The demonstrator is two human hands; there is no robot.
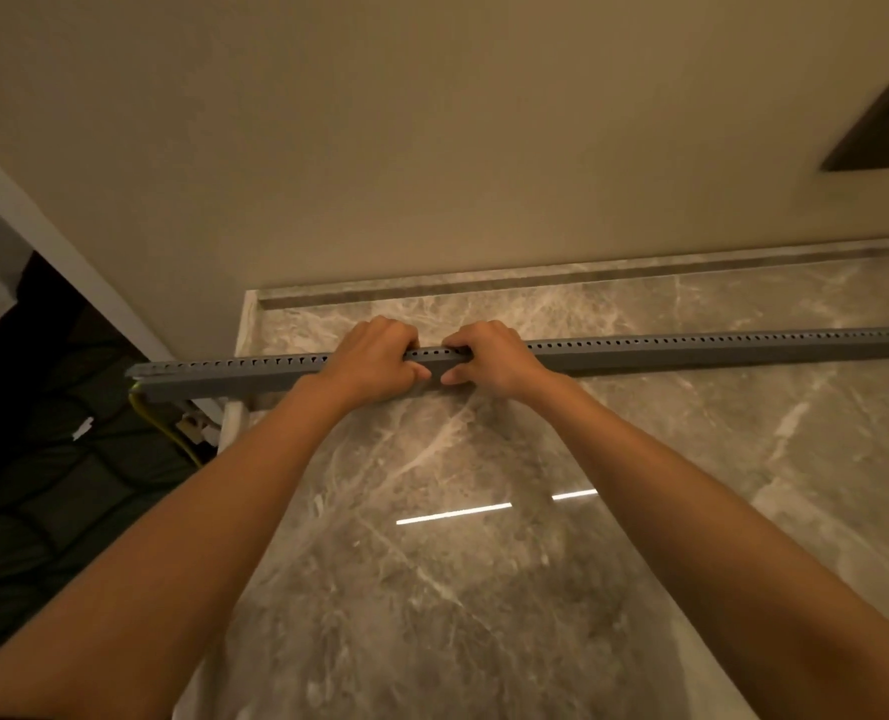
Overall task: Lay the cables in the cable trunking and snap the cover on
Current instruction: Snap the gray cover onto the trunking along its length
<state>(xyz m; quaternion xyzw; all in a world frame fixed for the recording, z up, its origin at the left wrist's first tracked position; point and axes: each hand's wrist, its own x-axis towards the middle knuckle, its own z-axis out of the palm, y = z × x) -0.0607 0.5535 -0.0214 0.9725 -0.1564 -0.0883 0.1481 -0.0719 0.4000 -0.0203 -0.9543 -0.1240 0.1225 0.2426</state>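
A long grey slotted cable trunking (692,350) lies across the marble counter (484,563), running from beyond the left counter edge to the right frame edge. My left hand (375,358) and my right hand (494,358) grip it side by side near its middle, fingers curled over its top and thumbs on the near face. A yellow cable (159,426) hangs down from the trunking's left end. Whether a cover sits on top is hard to tell.
A beige wall rises behind the counter, with a dark plate (879,127) at upper right. A raised marble lip (536,283) runs along the counter's back. Left of the counter is a dark drop with a white fitting (198,423).
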